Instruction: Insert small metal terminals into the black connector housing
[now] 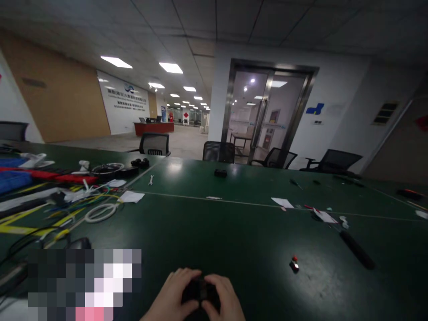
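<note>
At the bottom centre of the head view, a small dark object (202,290) lies between my two hands, low over the green table. My left hand (175,294) curves round its left side, thumb and fingers closed on it. From the other side my right hand (228,299) grips it, the thumbs close together at the front. Its kind cannot be made out, as fingers cover much of it. To the right of my hands is a small red and black item (294,264) with a shiny face.
Cables, a coiled white cord (100,213) and blue bins (15,180) crowd the left side of the green table (247,240). A long black-handled tool (357,249) and paper scraps lie to the right. A black object (220,173) sits farther back, before several chairs.
</note>
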### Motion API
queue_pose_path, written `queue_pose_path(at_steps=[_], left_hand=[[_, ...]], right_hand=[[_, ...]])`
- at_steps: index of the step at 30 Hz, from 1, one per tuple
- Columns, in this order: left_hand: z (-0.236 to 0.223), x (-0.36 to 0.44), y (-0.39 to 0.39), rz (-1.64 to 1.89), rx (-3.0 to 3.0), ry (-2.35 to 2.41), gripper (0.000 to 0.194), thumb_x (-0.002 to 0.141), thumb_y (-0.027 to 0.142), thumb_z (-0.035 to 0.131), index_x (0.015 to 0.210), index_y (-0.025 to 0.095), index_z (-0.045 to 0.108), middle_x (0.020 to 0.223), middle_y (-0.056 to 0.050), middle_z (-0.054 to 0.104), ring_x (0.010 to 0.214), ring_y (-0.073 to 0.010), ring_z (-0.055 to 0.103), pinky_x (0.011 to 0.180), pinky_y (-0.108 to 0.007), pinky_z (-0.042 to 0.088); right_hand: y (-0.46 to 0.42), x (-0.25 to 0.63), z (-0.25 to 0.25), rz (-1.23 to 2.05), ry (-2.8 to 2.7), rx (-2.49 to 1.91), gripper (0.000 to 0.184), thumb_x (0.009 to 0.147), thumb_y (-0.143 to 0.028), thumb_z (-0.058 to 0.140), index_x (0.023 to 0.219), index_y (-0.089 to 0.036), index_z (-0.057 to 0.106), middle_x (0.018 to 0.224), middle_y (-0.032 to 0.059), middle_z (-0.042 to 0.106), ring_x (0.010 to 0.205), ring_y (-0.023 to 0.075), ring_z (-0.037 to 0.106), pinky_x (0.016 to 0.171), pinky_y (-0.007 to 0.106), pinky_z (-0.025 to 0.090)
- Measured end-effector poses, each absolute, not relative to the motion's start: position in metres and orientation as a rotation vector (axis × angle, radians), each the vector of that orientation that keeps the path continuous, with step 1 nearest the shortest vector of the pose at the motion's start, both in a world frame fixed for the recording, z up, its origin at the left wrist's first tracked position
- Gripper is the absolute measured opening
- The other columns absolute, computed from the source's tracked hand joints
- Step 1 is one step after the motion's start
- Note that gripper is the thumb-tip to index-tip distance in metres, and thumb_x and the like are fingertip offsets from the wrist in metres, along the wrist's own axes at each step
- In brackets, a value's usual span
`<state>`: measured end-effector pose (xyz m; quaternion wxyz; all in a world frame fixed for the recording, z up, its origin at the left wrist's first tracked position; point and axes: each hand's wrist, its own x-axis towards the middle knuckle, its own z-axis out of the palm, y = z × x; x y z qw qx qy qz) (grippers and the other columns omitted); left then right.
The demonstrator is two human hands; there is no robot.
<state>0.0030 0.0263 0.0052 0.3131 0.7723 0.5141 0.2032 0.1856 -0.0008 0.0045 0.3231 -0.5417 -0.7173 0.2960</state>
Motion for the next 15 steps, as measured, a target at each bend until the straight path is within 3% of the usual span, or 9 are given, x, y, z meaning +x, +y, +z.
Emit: queue_pose_path(at_steps=[4, 15], left_hand=[[0.0135, 0.0011, 0.0193, 0.587, 2.027, 1.313, 0.045, 0.070, 0.011, 0.059, 0.112, 0.026, 0.053, 0.109, -0.002, 0.059, 0.101, -0.0220, 0.052, 0.090, -0.036, 0.040], [0.0060, -0.0037, 0.0224, 0.593, 2.164, 1.245, 0.039, 0.076, 0.020, 0.063, 0.113, 0.025, 0.053, 0.108, -0.002, 0.058, 0.102, -0.0222, 0.051, 0.090, -0.037, 0.041]], right_hand=[[-0.0044, 0.1851, 0.0127, 0.838, -1.851, -1.445, 0.033, 0.071, -0.010, 0.055, 0.100, -0.025, 0.060, 0.113, 0.0041, 0.059, 0.111, 0.0221, 0.051, 0.097, 0.038, 0.039], [-0.0030, 0.1880, 0.0051, 0.804, -1.917, -1.370, 0.023, 0.076, -0.016, 0.058, 0.096, -0.025, 0.061, 0.116, 0.0046, 0.056, 0.113, 0.0209, 0.048, 0.097, 0.043, 0.038]])
